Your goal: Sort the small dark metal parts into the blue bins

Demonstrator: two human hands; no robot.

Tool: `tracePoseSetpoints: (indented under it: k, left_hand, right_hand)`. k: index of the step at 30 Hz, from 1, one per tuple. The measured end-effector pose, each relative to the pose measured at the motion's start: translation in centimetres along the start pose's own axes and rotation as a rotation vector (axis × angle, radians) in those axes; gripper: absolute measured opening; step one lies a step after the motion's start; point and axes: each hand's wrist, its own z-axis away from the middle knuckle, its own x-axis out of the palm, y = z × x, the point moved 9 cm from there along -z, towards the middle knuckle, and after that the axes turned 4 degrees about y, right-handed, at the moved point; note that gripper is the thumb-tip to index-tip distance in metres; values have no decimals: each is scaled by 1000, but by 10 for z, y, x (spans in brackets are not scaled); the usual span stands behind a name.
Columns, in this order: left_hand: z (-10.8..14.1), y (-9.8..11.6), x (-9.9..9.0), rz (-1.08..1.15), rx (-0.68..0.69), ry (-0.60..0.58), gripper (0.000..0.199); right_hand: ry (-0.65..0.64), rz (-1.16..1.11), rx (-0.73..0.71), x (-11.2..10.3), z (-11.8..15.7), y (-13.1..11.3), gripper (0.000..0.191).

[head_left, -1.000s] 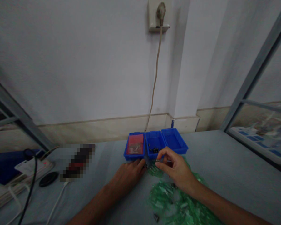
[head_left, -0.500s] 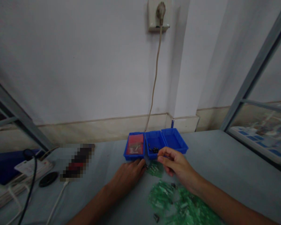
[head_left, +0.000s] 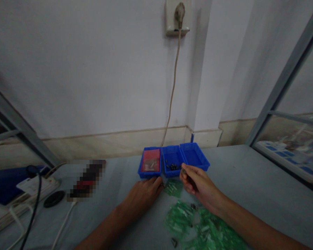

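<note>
My left hand [head_left: 145, 191] rests on the table with its fingers curled, just in front of a blue bin [head_left: 139, 170] that holds a pink packet [head_left: 151, 155]. At its fingertips is a small dark piece, too unclear to name. My right hand [head_left: 199, 182] is closed in a pinch near the front edge of the middle blue bin [head_left: 172, 152]. A small brownish piece shows at its fingertips. Small dark metal parts [head_left: 173, 167] lie in that middle bin. Between the hands lies a green plastic bag [head_left: 175, 191] with several slim metal pieces on or in it.
Crumpled green plastic bags [head_left: 214, 232] cover the near table, with a loose metal part [head_left: 174, 242] beside them. A third blue bin [head_left: 194, 154] stands at the right. Leftward are a black disc [head_left: 54, 199], a blurred-out object [head_left: 87, 180] and cables. A power cord [head_left: 174, 80] hangs behind.
My right hand has shifted slightly right and turned, showing more of the parts in the middle bin and the small piece at its fingertips. The left hand stays in place.
</note>
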Motion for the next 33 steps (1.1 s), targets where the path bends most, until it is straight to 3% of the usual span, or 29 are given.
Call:
tracePoseSetpoints:
  k: [19, 33]
  left_hand:
    - [-1, -1, 1, -1, -3, -6, 19]
    - [-1, -2, 3, 1, -7, 11, 20]
  right_hand:
    - [-12, -105, 30, -3, -4, 7, 46]
    - [7, -64, 14, -5, -5, 6, 49]
